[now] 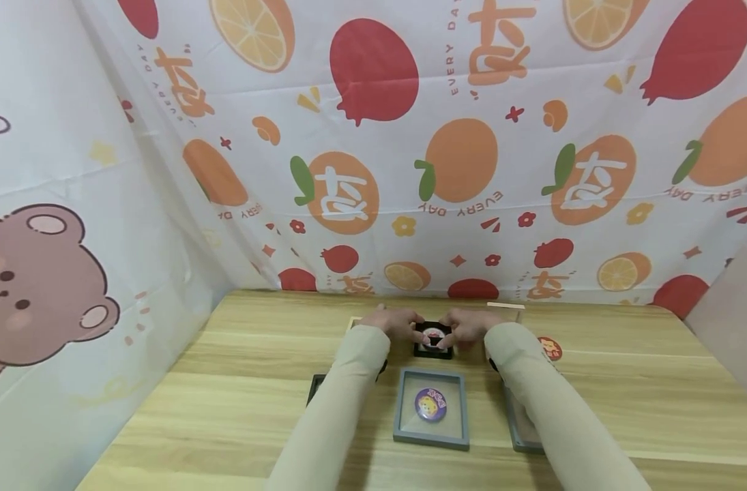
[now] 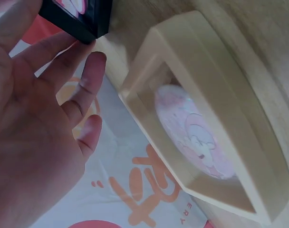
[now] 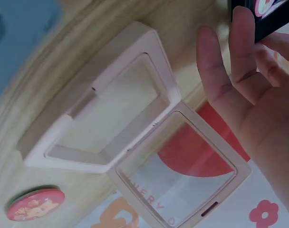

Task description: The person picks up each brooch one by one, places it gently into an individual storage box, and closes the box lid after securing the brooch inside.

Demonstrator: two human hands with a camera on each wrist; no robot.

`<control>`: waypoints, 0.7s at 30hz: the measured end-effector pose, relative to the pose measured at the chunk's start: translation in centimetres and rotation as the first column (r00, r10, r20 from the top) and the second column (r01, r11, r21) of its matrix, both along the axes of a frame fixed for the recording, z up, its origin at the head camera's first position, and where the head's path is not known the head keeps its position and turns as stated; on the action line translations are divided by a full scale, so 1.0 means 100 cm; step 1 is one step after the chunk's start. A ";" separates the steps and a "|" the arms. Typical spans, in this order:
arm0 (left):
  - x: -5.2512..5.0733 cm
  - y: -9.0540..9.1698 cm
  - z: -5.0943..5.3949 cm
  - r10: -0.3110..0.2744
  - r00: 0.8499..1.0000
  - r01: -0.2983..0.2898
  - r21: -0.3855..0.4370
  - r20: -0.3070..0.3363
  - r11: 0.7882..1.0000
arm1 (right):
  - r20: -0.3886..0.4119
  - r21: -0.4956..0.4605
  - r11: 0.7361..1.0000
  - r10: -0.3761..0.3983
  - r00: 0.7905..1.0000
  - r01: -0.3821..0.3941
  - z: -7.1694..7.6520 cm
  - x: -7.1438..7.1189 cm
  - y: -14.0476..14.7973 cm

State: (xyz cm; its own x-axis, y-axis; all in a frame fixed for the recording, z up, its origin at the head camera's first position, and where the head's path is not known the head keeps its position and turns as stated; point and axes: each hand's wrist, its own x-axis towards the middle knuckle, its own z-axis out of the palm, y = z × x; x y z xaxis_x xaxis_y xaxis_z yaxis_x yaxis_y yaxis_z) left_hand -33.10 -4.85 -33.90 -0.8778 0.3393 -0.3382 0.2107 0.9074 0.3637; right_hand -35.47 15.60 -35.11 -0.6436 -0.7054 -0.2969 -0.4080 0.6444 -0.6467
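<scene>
Both hands are at a small black display frame near the back of the table, with a round badge inside. My left hand pinches its left side, the thumb at the front and fingertips against the edge. My right hand grips the opposite side likewise. In the left wrist view, the loose fingers of that hand point toward a cream frame holding a pink oval-looking badge. Beside the right hand, a pale pink frame stands hinged open with clear windows.
A grey frame with a purple badge lies in front of the hands. Another grey frame is partly under the right sleeve, and a black frame under the left. A red badge lies at right. A fruit-print cloth hangs behind.
</scene>
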 end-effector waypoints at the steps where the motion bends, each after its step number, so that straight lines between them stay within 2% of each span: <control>1: 0.000 0.001 0.001 0.010 1.000 -0.010 -0.001 0.000 1.000 | -0.007 0.005 1.000 -0.003 1.000 0.003 0.000 0.000 0.000; 3: 0.000 0.004 0.001 0.025 1.000 -0.025 0.000 0.001 1.000 | -0.025 0.003 1.000 0.004 1.000 -0.004 0.001 0.000 0.000; 8: -0.002 0.009 0.001 -0.017 0.999 0.018 0.009 -0.035 1.000 | -0.097 0.039 0.999 -0.028 0.995 0.032 -0.001 0.004 -0.003; 10: -0.003 0.011 0.001 -0.040 0.998 0.040 0.001 -0.058 0.999 | -0.140 0.075 0.994 -0.066 0.988 0.077 -0.002 0.006 -0.005; 13: -0.002 0.013 0.003 -0.023 0.997 0.021 -0.021 -0.074 1.000 | -0.183 0.116 0.981 -0.131 0.974 0.153 -0.004 0.007 -0.010; 15: -0.002 0.014 0.003 -0.019 0.997 0.016 -0.037 -0.079 0.999 | -0.191 0.126 0.972 -0.174 0.966 0.200 -0.006 0.008 -0.011; 21: -0.003 0.016 0.004 -0.034 0.997 0.032 -0.027 -0.071 0.999 | -0.173 0.145 0.962 -0.205 0.963 0.231 -0.002 0.010 -0.008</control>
